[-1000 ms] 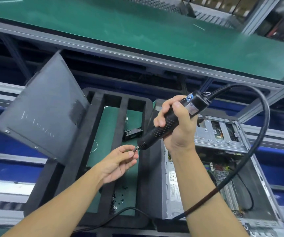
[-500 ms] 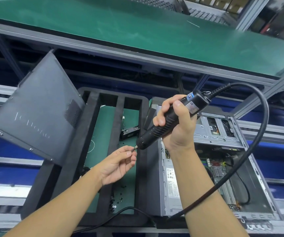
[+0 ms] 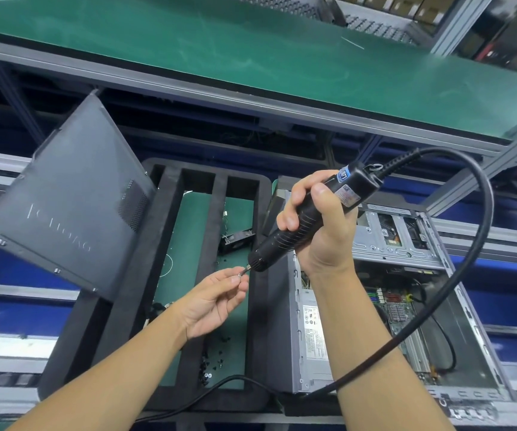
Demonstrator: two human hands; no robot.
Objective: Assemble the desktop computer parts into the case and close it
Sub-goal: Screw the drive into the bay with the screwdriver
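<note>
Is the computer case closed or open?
Open: the case shows its board and drive cage inside, and the side panel leans apart to its left.

Single head view, looking forward-down, close over hands and workbench [image 3: 251, 57].

Grips driver [image 3: 308, 220] in right hand [image 3: 325, 237], tip slanting down toward left hand [image 3: 215, 303], cable [image 3: 481, 231] looping out past right wrist. Pinches screw [image 3: 236, 279] in left fingertips [image 3: 242, 285], right at the bit. Beyond and right of right hand, open case [image 3: 391, 241]; left of left hand, tilted panel [image 3: 64, 219]; below it, loose screws [image 3: 208, 368] in tray [image 3: 220, 188].
</note>
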